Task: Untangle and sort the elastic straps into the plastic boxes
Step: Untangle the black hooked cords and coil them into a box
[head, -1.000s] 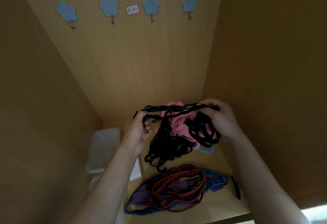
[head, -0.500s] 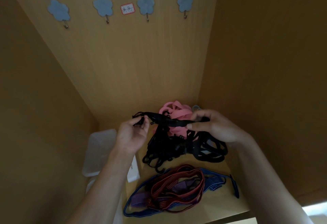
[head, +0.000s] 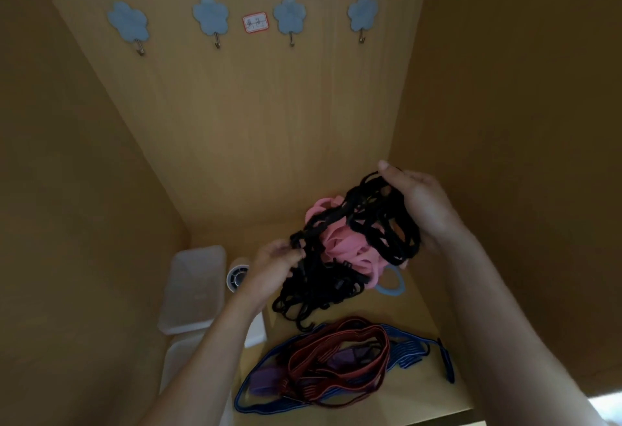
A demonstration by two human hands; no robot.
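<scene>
Above wooden shelf [head: 415,318]: black strap tangle [head: 340,257] (knotted, looped) gripped by left hand [head: 274,262] and right hand [head: 422,207].

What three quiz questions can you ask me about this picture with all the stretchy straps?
1. Which straps do the left hand and the right hand hold? A pink, B black, C purple.
2. True or false: the red straps lie on the blue straps, and no hand touches them.
3. How many flower hooks are on the back wall?
Key: 1 B, the black straps. 2 True. 3 Four.
</scene>
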